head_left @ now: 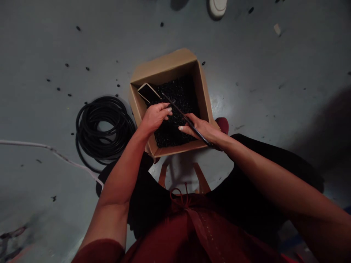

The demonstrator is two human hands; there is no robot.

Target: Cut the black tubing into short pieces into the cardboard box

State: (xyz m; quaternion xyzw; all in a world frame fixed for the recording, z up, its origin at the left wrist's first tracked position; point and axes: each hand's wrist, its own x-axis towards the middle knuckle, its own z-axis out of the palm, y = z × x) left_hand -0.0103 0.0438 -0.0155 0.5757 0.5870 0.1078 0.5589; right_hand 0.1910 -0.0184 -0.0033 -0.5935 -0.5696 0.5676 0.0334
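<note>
Over a cardboard box (203, 84) stand both of my hands. The box holds a heap of small black pieces (178, 87). My right hand (201, 128) grips a long, thin, dark tool (179, 111); its narrow tip points up and left, and its thicker end runs along my palm to the wrist. Whether it is a blade or shears I cannot tell. To the left, the fingers of my left hand (157, 116) are pinched together close to the tool's tip. Whatever they hold is hidden or too small to name. A phone-like dark slab with a pale edge (148, 92) leans in the box's left corner.
A coil of black hose (82, 126) lies on the floor left of the box. A pale cable (49, 148) runs in from the left edge. Small black bits (87, 68) are scattered about the floor. A white shoe (218, 8) shows at the top.
</note>
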